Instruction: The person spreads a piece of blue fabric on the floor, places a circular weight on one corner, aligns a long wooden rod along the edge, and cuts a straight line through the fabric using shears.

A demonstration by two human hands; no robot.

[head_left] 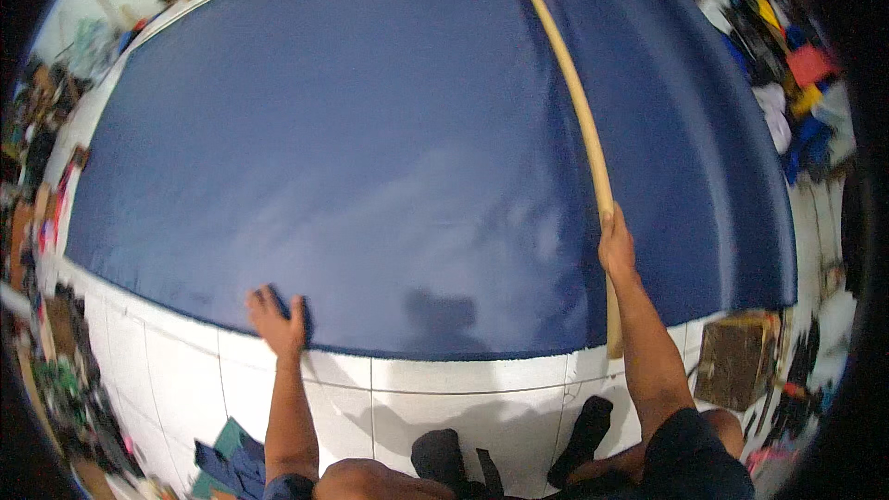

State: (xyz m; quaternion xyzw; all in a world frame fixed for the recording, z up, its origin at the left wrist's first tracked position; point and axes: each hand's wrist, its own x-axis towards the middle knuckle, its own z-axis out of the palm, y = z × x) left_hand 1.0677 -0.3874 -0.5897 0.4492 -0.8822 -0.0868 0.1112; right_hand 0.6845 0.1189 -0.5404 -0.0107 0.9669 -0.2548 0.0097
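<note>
A large sheet of dark blue fabric (352,148) lies spread across the white tiled floor in front of me. My left hand (275,319) rests on its near edge, left of the middle, fingers apart and holding nothing. On the right, my right hand (618,243) is wrapped round a long pale wooden stick (576,97). The stick runs across the fabric from the near edge to the far edge. Left of it the cloth lies mostly flat; to its right the cloth has raised, wavy folds (708,176).
A brown box-like block (733,361) stands by the near right corner of the fabric. Dark blue and green cloth (231,458) lies at the lower left. Mixed clutter lines both sides, including a red item (811,66). My dark-socked feet (438,456) are on the white tiles (343,417).
</note>
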